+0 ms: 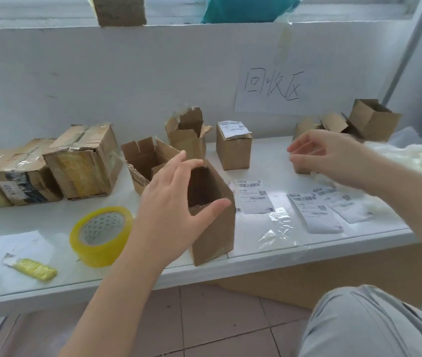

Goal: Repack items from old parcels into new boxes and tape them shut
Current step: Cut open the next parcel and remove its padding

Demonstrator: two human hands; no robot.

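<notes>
Grey-trousered knee (364, 320) sits lowest right, below the white table (282, 256). Near the table's front edge stands an open-topped cardboard box (215, 235), upright. The left hand (176, 202) is at the box's left side, fingers spread and relaxed, thumb across the near rim, grasping nothing. The right hand (333, 155) hovers well to the box's right, loosely curved and empty. A yellow tape roll (101, 235) lies just left of the left wrist, and shipping labels (255, 197) lie right of the box.

Your left hand (172, 204) spreads its fingers (179, 163) at the open box's (212, 233) mouth, with tape (101, 235) to its left. Your right hand (333, 155) hovers empty and loosely curled over the tabletop (269, 161).
</notes>
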